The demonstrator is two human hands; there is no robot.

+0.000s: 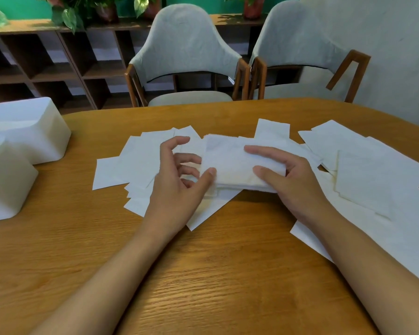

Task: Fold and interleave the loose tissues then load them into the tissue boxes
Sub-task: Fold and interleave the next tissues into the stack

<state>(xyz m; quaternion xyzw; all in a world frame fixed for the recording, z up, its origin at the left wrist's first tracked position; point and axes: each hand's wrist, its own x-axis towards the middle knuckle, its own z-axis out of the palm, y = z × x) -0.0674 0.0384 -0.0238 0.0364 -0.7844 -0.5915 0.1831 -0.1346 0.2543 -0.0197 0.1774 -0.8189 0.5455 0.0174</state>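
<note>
A stack of folded white tissues (pixel 232 163) is lifted a little above the wooden table (pixel 203 274). My right hand (pixel 293 180) grips the stack's right end, thumb on the near edge and fingers on top. My left hand (pixel 179 180) is at the stack's left end, thumb touching its near corner, fingers curled and apart from it. Loose flat tissues (pixel 133 163) lie spread under and left of the stack, and more loose tissues (pixel 373 180) cover the right side. Two white tissue boxes stand at the left: a far box (pixel 34 131) and a near box (pixel 5 184).
Two grey upholstered chairs (pixel 186 56) with wooden frames stand behind the table's far edge. A dark wooden shelf unit (pixel 46 66) with potted plants on top lines the back wall. Bare table surface stretches between my forearms and the near edge.
</note>
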